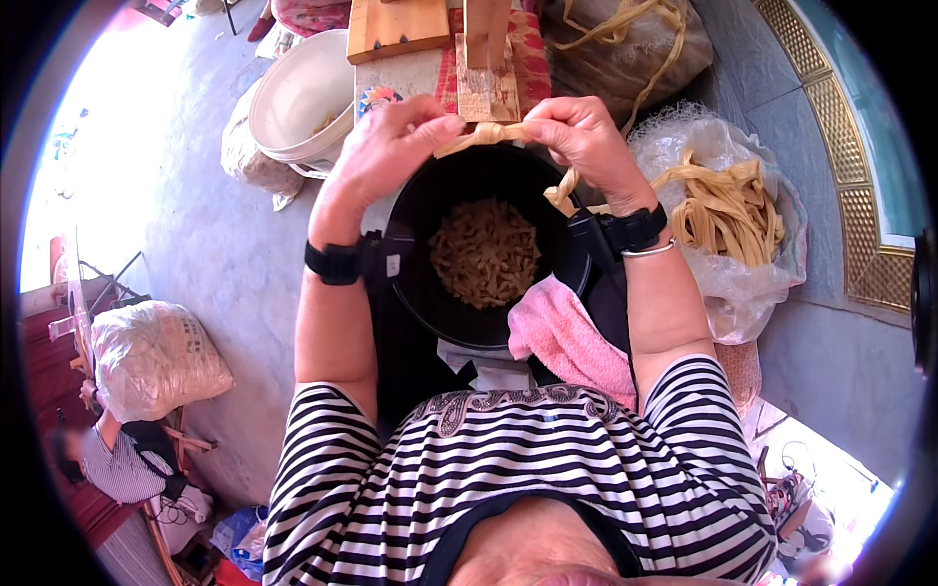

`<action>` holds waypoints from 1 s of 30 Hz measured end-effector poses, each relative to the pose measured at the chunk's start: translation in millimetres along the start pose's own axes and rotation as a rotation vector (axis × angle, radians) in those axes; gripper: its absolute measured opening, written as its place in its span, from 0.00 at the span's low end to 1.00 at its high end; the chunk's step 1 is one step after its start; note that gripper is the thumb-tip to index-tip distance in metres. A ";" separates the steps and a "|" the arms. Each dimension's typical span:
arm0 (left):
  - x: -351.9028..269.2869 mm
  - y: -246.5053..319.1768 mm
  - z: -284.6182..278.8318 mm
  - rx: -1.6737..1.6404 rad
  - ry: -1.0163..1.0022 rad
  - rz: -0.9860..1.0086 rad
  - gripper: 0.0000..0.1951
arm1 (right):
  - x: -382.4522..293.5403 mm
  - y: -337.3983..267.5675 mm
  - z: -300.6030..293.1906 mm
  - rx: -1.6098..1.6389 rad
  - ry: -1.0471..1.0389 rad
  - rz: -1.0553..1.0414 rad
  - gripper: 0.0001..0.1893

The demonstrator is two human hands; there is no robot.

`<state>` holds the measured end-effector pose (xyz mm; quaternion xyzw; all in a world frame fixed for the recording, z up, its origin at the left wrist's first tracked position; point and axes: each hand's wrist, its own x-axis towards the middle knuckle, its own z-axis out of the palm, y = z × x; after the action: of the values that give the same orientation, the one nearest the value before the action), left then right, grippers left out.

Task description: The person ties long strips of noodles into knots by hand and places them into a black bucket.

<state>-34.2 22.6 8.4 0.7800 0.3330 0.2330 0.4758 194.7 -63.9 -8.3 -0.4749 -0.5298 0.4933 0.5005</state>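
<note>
My left hand (399,143) and my right hand (579,135) pinch a pale yellow, flat strip (489,134) between them, over the far rim of a black bucket (418,293). The strip looks twisted or knotted in the middle. A loose, curled end hangs below my right hand. Many short tan pieces (485,253) lie in the bottom of the bucket. Just beyond the strip stands a wooden block (487,95) with an upright post. A pink towel (568,329) drapes over the bucket's near right rim. What the strip is made of, I cannot tell.
An open plastic sack (733,300) of long yellow strips (733,212) stands at the right. Another sack (637,66) lies at the back right. At the back left are a white bucket (300,102) and a wooden board (399,33). A full sack (157,359) and another person (124,461) are at the far left.
</note>
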 end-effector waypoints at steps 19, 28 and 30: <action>56.6 -31.5 31.6 0.416 0.255 0.066 0.10 | 61.8 42.9 1.6 -0.657 0.347 -0.176 0.11; 4.4 8.5 46.3 0.398 0.135 -0.072 0.19 | 25.0 19.0 18.4 0.178 0.128 0.201 0.17; 5.7 6.6 73.7 -0.061 0.246 -0.102 0.20 | 14.0 12.2 41.4 0.517 0.074 0.344 0.19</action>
<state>21.7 -18.6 -17.7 0.7128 0.4207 0.3124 0.4662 152.8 -51.2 -20.2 -0.4324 -0.2801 0.6714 0.5328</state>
